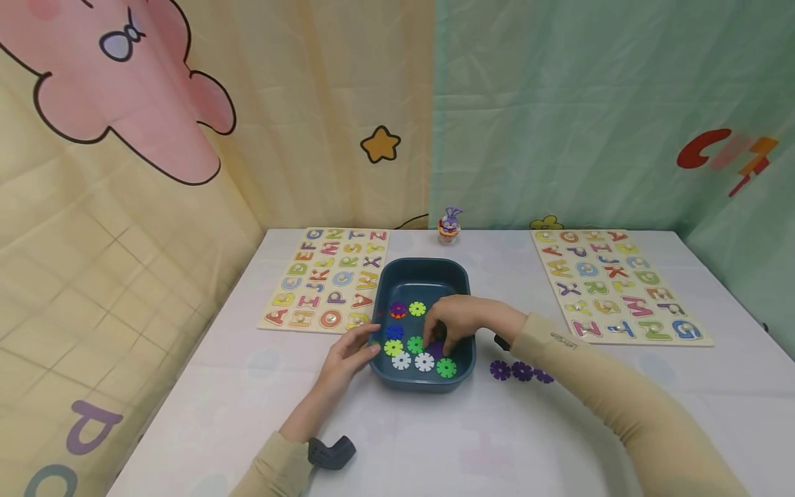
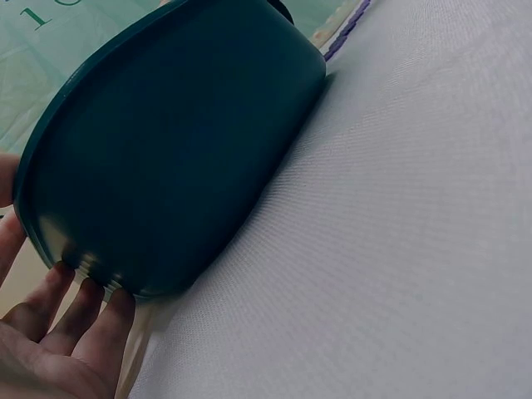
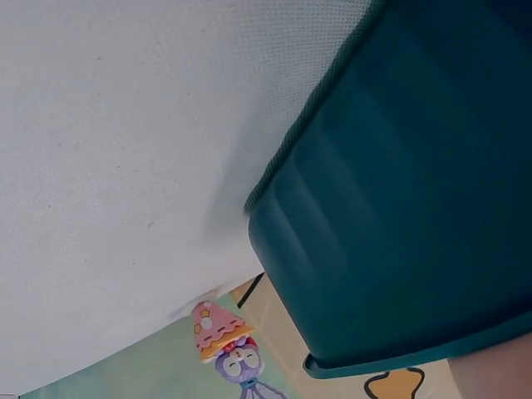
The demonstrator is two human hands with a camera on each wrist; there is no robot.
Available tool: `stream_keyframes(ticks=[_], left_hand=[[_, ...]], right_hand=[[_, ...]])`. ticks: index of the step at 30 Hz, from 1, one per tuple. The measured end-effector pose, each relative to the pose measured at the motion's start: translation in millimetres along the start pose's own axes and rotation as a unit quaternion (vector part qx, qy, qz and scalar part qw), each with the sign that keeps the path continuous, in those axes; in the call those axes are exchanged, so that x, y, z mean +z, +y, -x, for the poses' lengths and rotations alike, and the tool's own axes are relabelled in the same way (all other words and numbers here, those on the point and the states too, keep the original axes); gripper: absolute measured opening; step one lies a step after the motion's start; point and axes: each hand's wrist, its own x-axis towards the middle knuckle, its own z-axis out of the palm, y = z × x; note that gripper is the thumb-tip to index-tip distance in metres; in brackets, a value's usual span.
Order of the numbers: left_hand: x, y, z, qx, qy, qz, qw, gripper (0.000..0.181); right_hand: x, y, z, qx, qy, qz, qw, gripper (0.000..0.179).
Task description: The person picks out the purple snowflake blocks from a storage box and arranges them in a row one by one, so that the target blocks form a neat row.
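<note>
A dark teal plastic basin (image 1: pixel 422 381) stands on the table in the head view, holding several snowflake discs: white (image 1: pixel 424 362), green (image 1: pixel 446 367), yellow (image 1: pixel 394 347), blue (image 1: pixel 394 332) and others. My left hand (image 1: pixel 348 353) holds the basin's left rim; in the left wrist view the left hand's fingers (image 2: pixel 87 320) bend against its outer wall (image 2: pixel 179 158). Inside the basin, my right hand (image 1: pixel 455 319) pinches a purple snowflake disc (image 1: pixel 437 350), partly covered by its fingers. The right wrist view shows the basin's outer wall (image 3: pixel 399 208), with the fingers hidden.
Several purple snowflake discs (image 1: pixel 522 371) lie in a row right of the basin, partly under the right sleeve. Wooden letter boards stand left (image 1: pixel 319 276) and right (image 1: pixel 621 286). A small rabbit-topped toy (image 1: pixel 448 228) sits at the back edge, before the curtain.
</note>
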Motion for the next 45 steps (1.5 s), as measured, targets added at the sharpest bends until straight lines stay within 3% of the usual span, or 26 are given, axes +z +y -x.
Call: stream_keyframes(ticks=[21, 28, 30, 33, 38, 41, 45], left_hand=[[0.2, 0.3, 0.0, -0.003, 0.005, -0.005, 1.0, 0.045], [0.1, 0.9, 0.7, -0.002, 0.005, -0.004, 1.0, 0.045], [0.2, 0.7, 0.8, -0.002, 0.004, -0.002, 1.0, 0.045], [0.6, 0.5, 0.7, -0.001, 0.005, -0.001, 1.0, 0.045], [0.5, 0.5, 0.2, -0.002, 0.005, 0.0, 1.0, 0.044], [0.4, -0.1, -0.1, -0.003, 0.006, 0.001, 1.0, 0.043], [0.0, -1.0, -0.7, -0.002, 0.004, 0.001, 1.0, 0.043]], right_hand=[[1, 2, -7.7, 0.006, -0.006, -0.025, 0.9996, 0.02], [0, 2, -6.4, -0.006, -0.005, -0.039, 0.9992, 0.02], [0, 4, -5.6, -0.024, -0.001, -0.063, 0.9977, 0.018], [-3, 8, -3.3, -0.055, 0.011, -0.137, 0.989, 0.015], [-10, 13, 5.3, -0.109, 0.038, -0.259, 0.9589, 0.015], [-15, 14, 15.5, -0.129, 0.05, -0.293, 0.9459, 0.017], [-23, 14, 34.3, -0.116, 0.08, -0.299, 0.9437, 0.015]])
